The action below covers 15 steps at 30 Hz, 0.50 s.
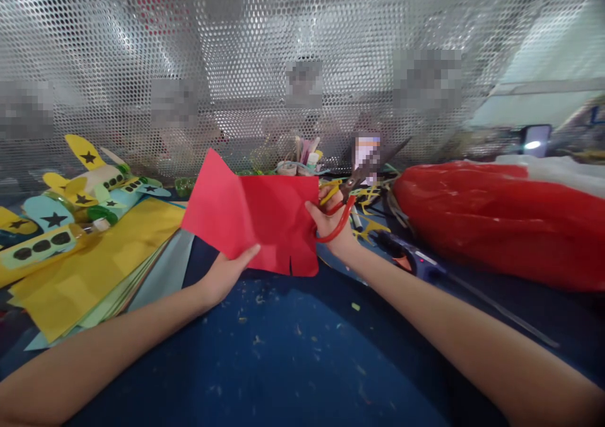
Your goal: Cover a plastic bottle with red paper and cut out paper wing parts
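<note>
Red paper sheet (255, 216) is held up over the blue table (302, 351), mid-frame, partly folded, with a short slit in its bottom edge. Left hand (227, 273) is pinched on the sheet's lower edge, thumb on top. Right hand (331, 222) sits at the sheet's right edge, fingers through the red loops of the scissors (352, 191); blades point up and right, away from the paper. Hands are apart, with the sheet between them.

Left of the sheet: yellow paper stack (104, 257), and behind it paper planes (85, 187) with black stars and black ovals. Right: glue gun (411, 257) lying on the table, red plastic bag (496, 219) behind it, yellow scraps (368, 200) near the scissors. Perforated metal screen (283, 36) closes off the back.

Text: the only label (367, 152), behind the scissors, is blurred and unreadable. The stars on the planes are the only clear markings.
</note>
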Tool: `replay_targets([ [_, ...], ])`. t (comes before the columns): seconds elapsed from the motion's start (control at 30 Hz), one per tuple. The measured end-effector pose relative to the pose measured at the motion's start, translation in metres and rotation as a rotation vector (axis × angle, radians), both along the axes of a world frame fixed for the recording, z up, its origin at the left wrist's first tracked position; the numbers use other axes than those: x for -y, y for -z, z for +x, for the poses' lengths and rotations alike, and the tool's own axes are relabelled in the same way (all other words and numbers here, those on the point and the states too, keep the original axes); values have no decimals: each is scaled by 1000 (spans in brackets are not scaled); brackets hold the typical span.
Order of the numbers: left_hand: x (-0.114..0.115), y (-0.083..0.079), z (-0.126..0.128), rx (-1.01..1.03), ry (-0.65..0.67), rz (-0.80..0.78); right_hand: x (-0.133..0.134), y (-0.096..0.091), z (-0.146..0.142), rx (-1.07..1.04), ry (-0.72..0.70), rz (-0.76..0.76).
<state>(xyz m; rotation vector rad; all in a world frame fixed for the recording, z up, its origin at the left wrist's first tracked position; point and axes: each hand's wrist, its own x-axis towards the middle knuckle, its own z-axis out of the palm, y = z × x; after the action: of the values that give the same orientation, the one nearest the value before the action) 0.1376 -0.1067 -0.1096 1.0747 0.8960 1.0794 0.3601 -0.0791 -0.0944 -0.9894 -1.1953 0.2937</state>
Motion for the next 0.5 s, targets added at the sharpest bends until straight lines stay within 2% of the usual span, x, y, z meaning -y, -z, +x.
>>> replay_targets([
  [0.13,-1,-5,1,91,-7,-29,-5,2,0,-286,-148,-1],
  [0.2,0,-7,-1,164,12,-49,-8,3,0,-440,-164,-8],
  [0.27,1,-7,-4,237,88,-54,-10,5,0,-546,-147,-35],
  [0.37,4,-5,-6,257,201,-55,-10,8,-3,-598,-159,-81],
  [0.5,9,-5,-3,68,150,-96,-3,8,-9,-476,-189,-91],
])
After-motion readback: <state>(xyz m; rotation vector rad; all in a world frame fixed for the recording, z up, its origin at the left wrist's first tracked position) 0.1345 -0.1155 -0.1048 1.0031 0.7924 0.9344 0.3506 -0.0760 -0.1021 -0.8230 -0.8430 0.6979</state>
